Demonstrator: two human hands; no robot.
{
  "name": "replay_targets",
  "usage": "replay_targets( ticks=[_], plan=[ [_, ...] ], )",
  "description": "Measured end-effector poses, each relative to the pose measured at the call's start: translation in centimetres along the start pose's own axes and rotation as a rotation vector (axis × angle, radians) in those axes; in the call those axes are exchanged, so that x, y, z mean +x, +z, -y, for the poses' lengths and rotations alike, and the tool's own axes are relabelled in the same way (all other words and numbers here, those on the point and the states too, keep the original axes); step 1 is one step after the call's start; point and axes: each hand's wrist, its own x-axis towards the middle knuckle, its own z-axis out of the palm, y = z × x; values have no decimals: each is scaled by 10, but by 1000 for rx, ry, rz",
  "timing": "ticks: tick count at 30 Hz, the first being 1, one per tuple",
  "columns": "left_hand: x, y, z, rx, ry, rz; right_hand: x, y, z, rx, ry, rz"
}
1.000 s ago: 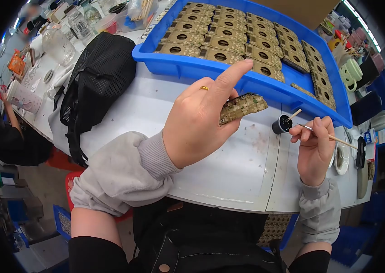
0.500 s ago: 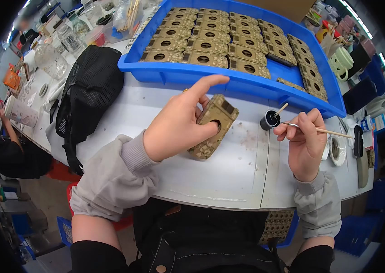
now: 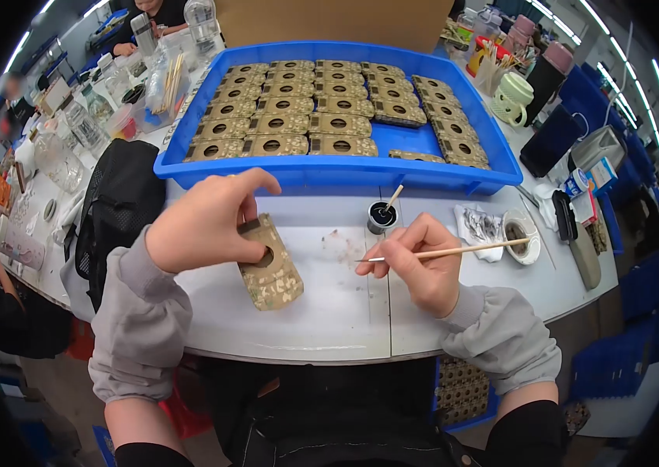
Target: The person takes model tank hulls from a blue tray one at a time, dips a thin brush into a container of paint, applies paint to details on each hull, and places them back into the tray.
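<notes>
My left hand (image 3: 206, 222) grips a camouflage-painted model tank hull (image 3: 279, 284), thumb at its round hole and the index finger raised. The hull is tilted above the white tabletop, its far end partly hidden by my fingers. In my right hand (image 3: 428, 261), a thin paintbrush (image 3: 473, 251) is pinched, its fine tip pointing left toward the hull but apart from it. Just beyond that hand stands a small pot of dark paint (image 3: 381, 221) with a wooden stick in it. A blue tray (image 3: 267, 169) behind holds rows of similar hulls.
A black mesh bag (image 3: 121, 202) lies at the left. To the right are a stained tissue (image 3: 479, 230) and a white dish (image 3: 530, 247). Jars and bottles crowd the back left; a green mug (image 3: 511, 100) stands back right. Other people sit at the far left.
The brush has come away from the paint pot and now points left toward the hull. My left hand has turned the hull so its near end points down and right. The view has shifted.
</notes>
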Motion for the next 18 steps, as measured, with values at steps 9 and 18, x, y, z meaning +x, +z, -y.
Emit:
replay_targets(
  ticks=[9, 18],
  plan=[
    [160, -20, -17, 18, -62, -261, -2, -5, -7, -364, -240, 190],
    [263, 42, -39, 327, -148, -157, 1, -17, -9, -409, -260, 263]
  ],
)
